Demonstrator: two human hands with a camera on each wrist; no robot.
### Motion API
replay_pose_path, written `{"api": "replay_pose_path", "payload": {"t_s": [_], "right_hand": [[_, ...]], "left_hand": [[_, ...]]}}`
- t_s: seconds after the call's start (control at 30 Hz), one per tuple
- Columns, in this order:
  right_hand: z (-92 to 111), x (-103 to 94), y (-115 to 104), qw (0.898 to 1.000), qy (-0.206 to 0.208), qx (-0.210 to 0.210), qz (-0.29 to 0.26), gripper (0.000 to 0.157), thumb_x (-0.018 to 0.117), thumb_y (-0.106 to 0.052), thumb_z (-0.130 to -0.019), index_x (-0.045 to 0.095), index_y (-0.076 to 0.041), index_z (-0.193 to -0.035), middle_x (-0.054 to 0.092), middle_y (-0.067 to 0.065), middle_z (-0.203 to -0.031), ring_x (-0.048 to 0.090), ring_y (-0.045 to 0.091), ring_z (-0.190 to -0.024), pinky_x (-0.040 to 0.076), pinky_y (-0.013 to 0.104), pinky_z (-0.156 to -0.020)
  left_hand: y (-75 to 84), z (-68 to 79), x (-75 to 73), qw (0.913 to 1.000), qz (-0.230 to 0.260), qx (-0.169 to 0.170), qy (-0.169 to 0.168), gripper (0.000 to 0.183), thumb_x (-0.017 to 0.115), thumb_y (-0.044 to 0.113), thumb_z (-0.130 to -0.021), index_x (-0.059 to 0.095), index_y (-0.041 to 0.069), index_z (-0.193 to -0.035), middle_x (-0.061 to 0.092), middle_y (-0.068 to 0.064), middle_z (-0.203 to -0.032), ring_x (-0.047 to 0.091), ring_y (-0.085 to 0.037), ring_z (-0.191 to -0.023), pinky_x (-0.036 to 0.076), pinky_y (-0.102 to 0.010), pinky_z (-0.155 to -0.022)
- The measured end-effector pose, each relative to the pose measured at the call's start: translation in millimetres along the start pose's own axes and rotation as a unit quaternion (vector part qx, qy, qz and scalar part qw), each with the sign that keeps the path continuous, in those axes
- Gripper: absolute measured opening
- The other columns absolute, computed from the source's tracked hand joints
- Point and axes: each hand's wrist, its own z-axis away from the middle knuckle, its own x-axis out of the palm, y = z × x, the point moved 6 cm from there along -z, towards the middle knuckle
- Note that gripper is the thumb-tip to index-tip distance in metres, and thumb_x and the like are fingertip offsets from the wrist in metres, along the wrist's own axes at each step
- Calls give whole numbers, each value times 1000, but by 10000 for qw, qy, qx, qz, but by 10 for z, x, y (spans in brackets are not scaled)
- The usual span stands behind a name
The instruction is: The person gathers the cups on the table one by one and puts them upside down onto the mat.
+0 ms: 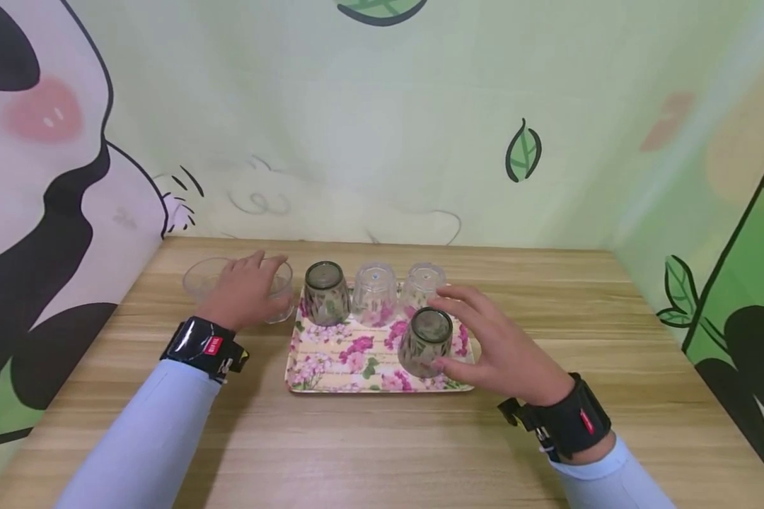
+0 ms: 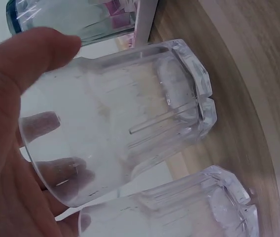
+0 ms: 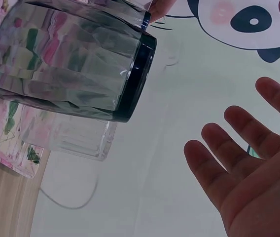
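My left hand (image 1: pixel 245 286) grips a clear glass (image 2: pixel 125 113) near its rim; it stands upright on the table, left of the tray. The thumb lies on one side, and fingers show through the far wall. Beside it stands another upright clear glass (image 2: pixel 179 210), partly behind that hand. My right hand (image 1: pixel 503 346) is spread around a smoky grey glass (image 1: pixel 425 343) turned upside down on the front right of the flowered tray (image 1: pixel 334 367). In the right wrist view the fingers (image 3: pixel 214 168) are apart from this glass.
Along the tray's back edge stand an upside-down grey glass (image 1: pixel 327 293) and two upside-down clear glasses, one in the middle (image 1: pixel 374 293) and one at right (image 1: pixel 424 279). The wooden table (image 1: pixel 382 452) meets a wall (image 1: pixel 369 141) printed with a panda and leaves.
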Motion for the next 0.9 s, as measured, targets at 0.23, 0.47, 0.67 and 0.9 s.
{"api": "replay_pose_path", "payload": {"t_s": [0.23, 0.47, 0.67, 0.9], "right_hand": [[-11, 3, -10, 10000, -11, -11, -28, 62, 80, -28, -83, 53, -19, -138, 45, 14, -153, 44, 32, -139, 55, 59, -104], [-10, 7, -24, 10000, -4, -33, -67, 56, 80, -29, -82, 57, -21, -133, 46, 15, -152, 45, 33, -138, 56, 60, -102], [-11, 10, -15, 10000, -12, -44, -73, 57, 81, -28, -82, 57, -20, -133, 46, 16, -153, 45, 34, -138, 56, 60, -102], [-1, 12, -12, 10000, -30, 17, -87, 56, 81, -29, -82, 57, -21, -133, 46, 16, -153, 46, 34, -138, 55, 60, -103]], "left_hand": [[22, 29, -33, 9994, -40, 144, 303, 74, 71, 37, -86, 44, 8, -149, 50, -35, -144, 45, -54, -131, 38, -69, -115], [58, 76, -7, 9988, -24, 197, 440, 86, 80, 36, -78, 42, 8, -149, 48, -34, -143, 47, -52, -129, 47, -69, -106], [75, 103, -20, 9991, -78, 116, 390, 92, 85, 35, -75, 41, 3, -149, 47, -34, -144, 46, -52, -129, 47, -69, -108], [89, 120, -16, 9993, -111, 100, 330, 97, 89, 34, -71, 41, 1, -148, 46, -33, -145, 45, -51, -130, 47, -66, -109]]}}
